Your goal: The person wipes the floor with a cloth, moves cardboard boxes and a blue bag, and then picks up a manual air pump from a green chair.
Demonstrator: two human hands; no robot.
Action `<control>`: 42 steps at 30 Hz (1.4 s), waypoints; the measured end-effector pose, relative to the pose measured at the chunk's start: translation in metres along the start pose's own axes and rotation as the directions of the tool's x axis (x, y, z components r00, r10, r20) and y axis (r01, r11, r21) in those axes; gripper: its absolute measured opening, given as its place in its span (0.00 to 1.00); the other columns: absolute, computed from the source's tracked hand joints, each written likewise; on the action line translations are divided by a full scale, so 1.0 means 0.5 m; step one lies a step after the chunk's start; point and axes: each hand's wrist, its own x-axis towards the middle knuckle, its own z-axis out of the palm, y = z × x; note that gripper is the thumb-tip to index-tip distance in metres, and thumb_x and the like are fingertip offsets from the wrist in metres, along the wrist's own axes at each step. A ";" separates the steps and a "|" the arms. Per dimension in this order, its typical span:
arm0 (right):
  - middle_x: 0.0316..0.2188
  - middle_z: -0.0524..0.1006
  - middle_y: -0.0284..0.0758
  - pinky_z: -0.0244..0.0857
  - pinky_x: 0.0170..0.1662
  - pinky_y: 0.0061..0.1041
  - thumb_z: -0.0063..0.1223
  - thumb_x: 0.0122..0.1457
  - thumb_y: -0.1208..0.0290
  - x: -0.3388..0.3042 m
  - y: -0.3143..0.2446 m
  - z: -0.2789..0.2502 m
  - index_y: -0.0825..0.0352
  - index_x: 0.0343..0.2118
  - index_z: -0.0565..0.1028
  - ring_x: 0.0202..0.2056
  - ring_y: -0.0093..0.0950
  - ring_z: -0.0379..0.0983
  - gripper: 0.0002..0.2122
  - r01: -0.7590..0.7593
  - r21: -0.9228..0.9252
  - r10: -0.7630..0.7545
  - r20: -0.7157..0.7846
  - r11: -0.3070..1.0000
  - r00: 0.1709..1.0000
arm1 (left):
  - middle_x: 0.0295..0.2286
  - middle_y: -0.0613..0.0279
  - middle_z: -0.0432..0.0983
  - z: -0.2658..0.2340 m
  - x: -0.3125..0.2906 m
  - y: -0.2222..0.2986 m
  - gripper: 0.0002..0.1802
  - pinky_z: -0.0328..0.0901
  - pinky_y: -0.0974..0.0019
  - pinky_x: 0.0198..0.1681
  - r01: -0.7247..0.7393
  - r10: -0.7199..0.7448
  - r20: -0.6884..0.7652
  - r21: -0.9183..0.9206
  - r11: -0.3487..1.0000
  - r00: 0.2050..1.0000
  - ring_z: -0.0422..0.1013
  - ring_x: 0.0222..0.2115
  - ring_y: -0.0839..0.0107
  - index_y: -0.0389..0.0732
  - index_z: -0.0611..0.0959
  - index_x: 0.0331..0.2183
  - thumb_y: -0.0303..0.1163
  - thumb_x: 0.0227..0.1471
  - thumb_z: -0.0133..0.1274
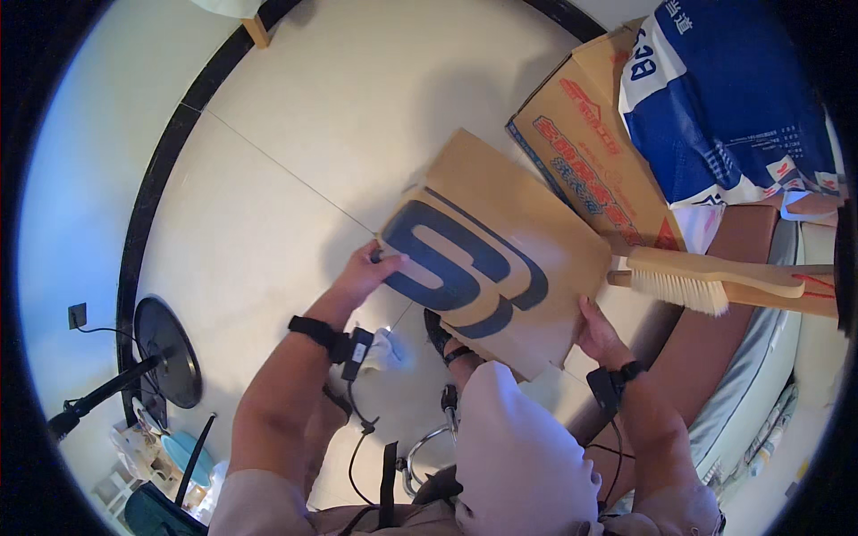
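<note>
Floor (295, 134) — half-hidden behind hands-held cardboard box (500, 259)

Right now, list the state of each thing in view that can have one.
Flat cardboard piece: held up over the floor, tilted, printed side up.
Left hand: grip shut on its left edge.
Right hand: grip shut on its lower right edge.
Cardboard box: flaps closed, under a blue-and-white sack.
Wooden brush: lying flat, untouched.

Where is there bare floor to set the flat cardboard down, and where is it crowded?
Bare tile spreads up and left of the flat cardboard held by the left hand and right hand, bounded by the dark curved strip. Crowded on the right: printed carton, blue-white sack, brush.
</note>
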 end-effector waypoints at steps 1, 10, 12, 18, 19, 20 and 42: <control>0.49 0.66 0.30 0.63 0.49 0.34 0.43 0.59 0.57 0.012 -0.008 0.022 0.60 0.54 0.57 0.49 0.26 0.64 0.22 0.032 -0.054 -0.030 0.037 0.998 0.999 | 0.32 0.63 0.74 -0.017 -0.010 0.009 0.21 0.65 0.70 0.39 0.008 -0.009 -0.046 -0.023 1.000 0.999 0.70 0.33 0.74 0.36 0.72 0.41 0.30 0.44 0.58; 0.44 0.71 0.29 0.64 0.45 0.26 0.52 0.55 0.61 0.176 -0.123 0.288 0.63 0.50 0.63 0.45 0.24 0.67 0.22 0.249 -0.264 -0.176 0.272 0.932 0.946 | 0.36 0.65 0.72 -0.202 -0.065 0.049 0.19 0.65 0.66 0.40 -0.044 -0.027 -0.310 -0.221 0.974 0.950 0.69 0.38 0.72 0.43 0.72 0.41 0.33 0.46 0.57; 0.43 0.72 0.30 0.63 0.45 0.26 0.53 0.54 0.60 0.221 -0.141 0.345 0.63 0.50 0.64 0.44 0.23 0.68 0.22 0.297 -0.293 -0.210 0.293 0.909 0.933 | 0.36 0.65 0.72 -0.231 -0.067 0.056 0.19 0.65 0.65 0.41 -0.056 -0.033 -0.363 -0.231 0.971 0.931 0.68 0.39 0.72 0.43 0.72 0.41 0.33 0.46 0.57; 0.41 0.73 0.32 0.64 0.44 0.25 0.54 0.53 0.59 0.279 -0.185 0.487 0.66 0.48 0.66 0.42 0.23 0.70 0.23 0.239 -0.360 -0.111 0.342 0.902 0.933 | 0.37 0.65 0.72 -0.290 -0.071 0.046 0.18 0.65 0.66 0.42 -0.168 0.003 -0.444 -0.334 0.928 0.896 0.69 0.39 0.71 0.42 0.72 0.41 0.31 0.47 0.56; 0.41 0.73 0.32 0.64 0.44 0.26 0.54 0.53 0.58 0.275 -0.192 0.511 0.66 0.48 0.66 0.42 0.23 0.70 0.23 0.256 -0.364 -0.109 0.377 0.896 0.920 | 0.37 0.64 0.72 -0.300 -0.072 0.036 0.18 0.65 0.67 0.42 -0.192 0.003 -0.460 -0.366 0.911 0.888 0.69 0.39 0.71 0.42 0.72 0.41 0.31 0.47 0.56; 0.41 0.73 0.33 0.64 0.44 0.26 0.54 0.53 0.57 0.277 -0.194 0.529 0.67 0.48 0.66 0.42 0.23 0.70 0.24 0.270 -0.370 -0.104 0.411 0.889 0.905 | 0.37 0.64 0.72 -0.310 -0.074 0.023 0.18 0.66 0.67 0.42 -0.215 0.000 -0.475 -0.399 0.891 0.880 0.69 0.39 0.71 0.41 0.72 0.41 0.31 0.47 0.56; 0.35 0.68 0.27 0.61 0.39 0.22 0.56 0.49 0.54 -0.207 -0.480 0.813 0.61 0.42 0.68 0.34 0.21 0.64 0.21 0.469 -0.854 -0.299 0.397 0.225 0.868 | 0.54 0.46 0.48 -0.222 -0.340 0.092 0.57 0.58 0.49 0.48 -0.118 -0.169 -0.631 -0.387 0.915 0.757 0.54 0.51 0.47 0.54 0.40 0.59 0.50 0.39 0.61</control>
